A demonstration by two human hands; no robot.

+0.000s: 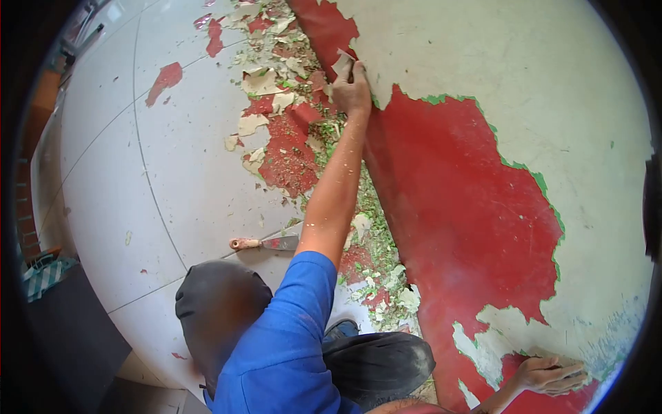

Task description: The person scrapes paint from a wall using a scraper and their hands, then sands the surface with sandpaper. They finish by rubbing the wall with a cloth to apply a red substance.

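My left hand [352,90] reaches far forward to the lower edge of the wall. Its fingers are closed around a thin pale piece [343,63] whose kind I cannot tell. Beside that hand, peeled paint flakes [262,81] and green crumbs lie along the foot of the wall. My right hand [550,376] is open, fingers stretched out, against the wall at the lower right. Between the hands a large bare red patch [469,200] shows, bordered by cream paint [552,90] with ragged green edges. A wood-handled scraper [276,243] lies on the floor near my left arm.
Pale floor tiles [186,159] spread out to the left, with a red flake [164,83] on them. My dark-clad knee [379,366] is close to the wall. A dark box-like shape [69,331] and a checked cloth [49,276] are at the left edge.
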